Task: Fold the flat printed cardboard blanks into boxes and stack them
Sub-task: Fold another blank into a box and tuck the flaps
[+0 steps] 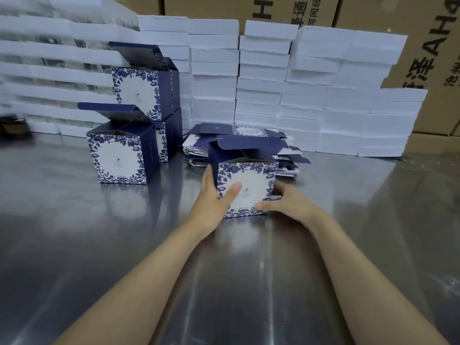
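The cube-shaped folded cardboard box (245,188) at the middle of the metal tabletop (236,282) has a white front framed by navy-blue leaf-and-flower print and plain navy sides and flaps; the folded cardboard boxes (119,155) stacked toward the left edge and the pile of flat cardboard blanks (246,131) behind share that pattern. That tabletop is glossy silver-grey. Along its far edge, rectangular foam slabs (311,95) are plain white, and the corrugated cartons (373,13) behind are brown with black characters.
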`<act>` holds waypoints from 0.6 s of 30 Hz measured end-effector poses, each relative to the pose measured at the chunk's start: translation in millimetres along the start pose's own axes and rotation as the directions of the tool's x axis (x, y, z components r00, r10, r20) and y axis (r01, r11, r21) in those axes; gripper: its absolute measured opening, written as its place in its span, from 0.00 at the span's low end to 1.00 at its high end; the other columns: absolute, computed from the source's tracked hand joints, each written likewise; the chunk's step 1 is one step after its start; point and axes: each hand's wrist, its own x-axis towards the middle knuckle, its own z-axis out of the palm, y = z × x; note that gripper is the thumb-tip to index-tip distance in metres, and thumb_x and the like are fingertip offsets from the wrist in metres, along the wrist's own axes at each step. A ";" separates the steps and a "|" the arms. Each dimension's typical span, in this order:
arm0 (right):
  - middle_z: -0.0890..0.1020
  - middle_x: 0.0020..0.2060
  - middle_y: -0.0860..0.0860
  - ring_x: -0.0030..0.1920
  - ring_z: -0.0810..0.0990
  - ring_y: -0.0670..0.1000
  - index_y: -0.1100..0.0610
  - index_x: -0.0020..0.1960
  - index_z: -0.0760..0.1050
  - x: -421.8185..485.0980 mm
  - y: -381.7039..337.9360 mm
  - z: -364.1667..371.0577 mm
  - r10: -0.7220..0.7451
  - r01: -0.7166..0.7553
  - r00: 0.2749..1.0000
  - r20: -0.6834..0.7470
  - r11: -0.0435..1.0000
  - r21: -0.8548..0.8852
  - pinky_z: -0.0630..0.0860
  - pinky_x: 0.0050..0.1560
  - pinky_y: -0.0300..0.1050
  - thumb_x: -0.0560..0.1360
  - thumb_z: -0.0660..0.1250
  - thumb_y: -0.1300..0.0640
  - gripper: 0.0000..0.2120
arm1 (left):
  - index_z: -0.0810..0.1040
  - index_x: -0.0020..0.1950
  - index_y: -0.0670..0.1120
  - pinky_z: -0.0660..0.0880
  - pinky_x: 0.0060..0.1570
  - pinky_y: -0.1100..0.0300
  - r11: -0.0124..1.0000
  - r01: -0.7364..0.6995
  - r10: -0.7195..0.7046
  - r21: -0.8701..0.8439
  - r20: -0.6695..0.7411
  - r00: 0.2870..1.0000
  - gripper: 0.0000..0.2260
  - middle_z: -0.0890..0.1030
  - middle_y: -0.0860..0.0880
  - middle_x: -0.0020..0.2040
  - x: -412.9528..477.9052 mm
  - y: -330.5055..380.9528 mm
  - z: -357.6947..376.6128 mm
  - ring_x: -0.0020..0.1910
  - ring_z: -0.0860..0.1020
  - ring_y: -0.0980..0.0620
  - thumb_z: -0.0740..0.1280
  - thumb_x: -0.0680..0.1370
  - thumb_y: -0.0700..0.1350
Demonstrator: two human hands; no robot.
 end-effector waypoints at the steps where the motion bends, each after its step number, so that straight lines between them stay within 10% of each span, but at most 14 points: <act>1: 0.83 0.51 0.41 0.53 0.81 0.42 0.59 0.57 0.77 2.9 5.4 7.7 -0.009 0.010 1.000 -0.023 0.999 0.035 0.73 0.52 0.32 0.65 0.80 0.58 0.22 | 0.51 0.79 0.55 0.57 0.74 0.53 1.000 0.008 -0.009 -0.028 -0.026 1.000 0.38 0.58 0.56 0.78 3.0 -2.7 -3.8 0.75 0.60 0.56 0.62 0.75 0.66; 6: 0.79 0.46 0.36 0.48 0.76 0.36 0.48 0.49 0.71 9.6 13.6 26.4 -0.113 0.103 0.991 -0.066 0.984 -0.145 0.69 0.46 0.27 0.67 0.78 0.49 0.18 | 0.65 0.74 0.52 0.65 0.66 0.60 0.992 0.050 -0.082 -0.119 -0.288 0.954 0.28 0.70 0.52 0.69 12.1 -7.1 -16.9 0.66 0.72 0.52 0.68 0.77 0.56; 13: 0.79 0.40 0.42 0.44 0.79 0.53 0.52 0.57 0.67 1.3 -1.3 55.4 -0.370 0.312 0.927 -0.064 0.853 -0.420 0.71 0.44 0.45 0.73 0.67 0.55 0.15 | 0.33 0.78 0.47 0.50 0.67 0.64 0.993 0.039 -0.014 0.111 -0.218 0.976 0.60 0.44 0.50 0.77 12.8 -16.0 2.5 0.76 0.48 0.54 0.76 0.65 0.63; 18: 0.69 0.72 0.40 0.59 0.80 0.46 0.42 0.51 0.67 -5.9 -15.2 69.2 -0.442 0.429 0.891 -0.105 0.895 -0.123 0.79 0.51 0.37 0.72 0.60 0.61 0.15 | 0.28 0.75 0.53 0.48 0.64 0.59 0.992 0.090 -0.057 0.087 -0.331 0.942 0.68 0.40 0.55 0.75 13.5 -17.1 -2.2 0.74 0.45 0.55 0.67 0.52 0.78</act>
